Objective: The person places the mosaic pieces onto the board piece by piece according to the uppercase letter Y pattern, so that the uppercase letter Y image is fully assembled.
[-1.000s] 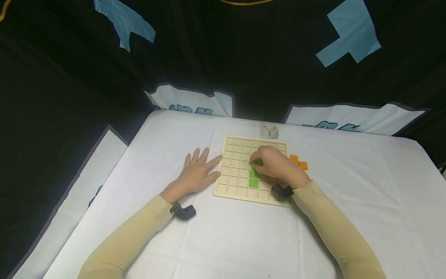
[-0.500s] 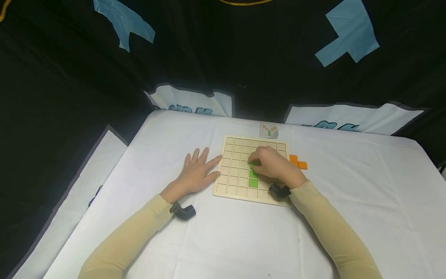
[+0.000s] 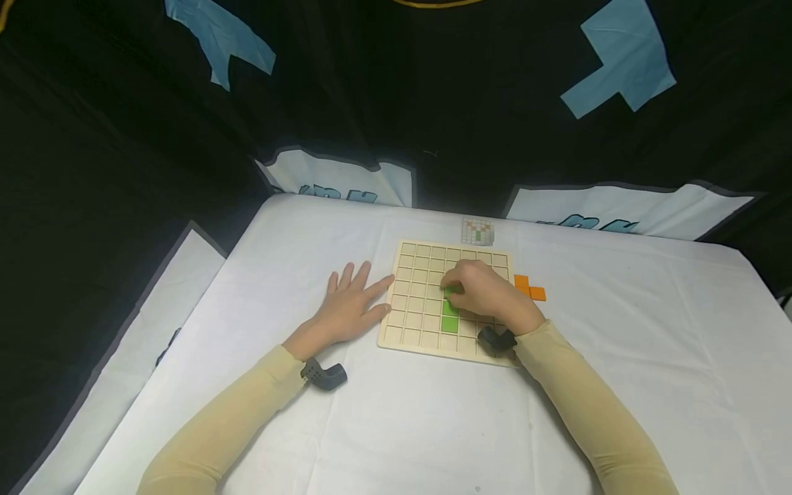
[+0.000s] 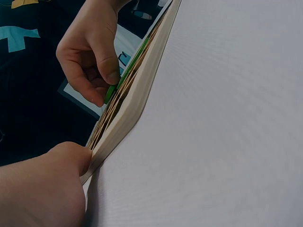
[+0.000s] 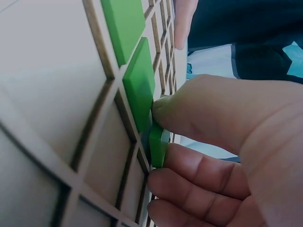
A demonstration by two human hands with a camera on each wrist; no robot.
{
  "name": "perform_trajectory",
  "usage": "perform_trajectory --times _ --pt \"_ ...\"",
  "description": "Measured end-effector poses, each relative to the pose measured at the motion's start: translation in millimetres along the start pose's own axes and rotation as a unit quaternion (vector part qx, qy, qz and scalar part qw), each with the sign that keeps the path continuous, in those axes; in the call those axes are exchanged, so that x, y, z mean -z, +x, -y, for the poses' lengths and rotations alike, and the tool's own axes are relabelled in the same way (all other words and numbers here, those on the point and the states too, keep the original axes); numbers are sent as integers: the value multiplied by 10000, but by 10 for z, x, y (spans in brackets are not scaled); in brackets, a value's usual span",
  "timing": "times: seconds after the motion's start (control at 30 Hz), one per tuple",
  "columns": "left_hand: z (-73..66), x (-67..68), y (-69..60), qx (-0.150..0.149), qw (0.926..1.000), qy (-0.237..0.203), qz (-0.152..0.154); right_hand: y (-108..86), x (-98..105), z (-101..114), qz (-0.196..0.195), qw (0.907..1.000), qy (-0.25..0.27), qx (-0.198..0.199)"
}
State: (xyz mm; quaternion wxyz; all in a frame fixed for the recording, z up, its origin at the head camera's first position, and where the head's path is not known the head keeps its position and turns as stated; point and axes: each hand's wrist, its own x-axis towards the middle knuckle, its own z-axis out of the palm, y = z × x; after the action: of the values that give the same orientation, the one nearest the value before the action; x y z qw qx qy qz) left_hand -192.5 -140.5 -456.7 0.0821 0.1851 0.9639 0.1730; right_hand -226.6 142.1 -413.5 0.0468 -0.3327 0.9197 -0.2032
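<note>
A pale wooden grid board point(image 3: 415, 289) lies on the white-covered table. Along its left edge, the left hand point(image 3: 348, 309) lies palm down with fingers spread, thumb and index finger touching the rim. Over the middle of the board, the right hand point(image 3: 485, 290) pinches a green square tile point(image 5: 158, 144) between thumb and fingers. That tile is tilted against the grid in the right wrist view. Just nearer the person, two green tiles sit in neighbouring squares, the closer one point(image 3: 449, 324) plainly visible. The right hand and forearm cover part of the board's right side.
Several orange tiles point(image 3: 537, 294) lie at the board's right edge, partly hidden by the right hand. Behind the board is a small card point(image 3: 478, 232) printed with a coloured grid. A black curtain point(image 3: 433, 103) hangs beyond the table's far edge.
The right hand has shifted slightly left over the board with the green tile, then held still. The left hand has stayed in place.
</note>
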Motion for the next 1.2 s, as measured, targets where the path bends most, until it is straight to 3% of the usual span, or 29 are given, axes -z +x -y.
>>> perform_trajectory --times 1.2 --pt "2 -3 0 -28 10000 -21 3 -11 -40 3 50 9998 -95 -168"
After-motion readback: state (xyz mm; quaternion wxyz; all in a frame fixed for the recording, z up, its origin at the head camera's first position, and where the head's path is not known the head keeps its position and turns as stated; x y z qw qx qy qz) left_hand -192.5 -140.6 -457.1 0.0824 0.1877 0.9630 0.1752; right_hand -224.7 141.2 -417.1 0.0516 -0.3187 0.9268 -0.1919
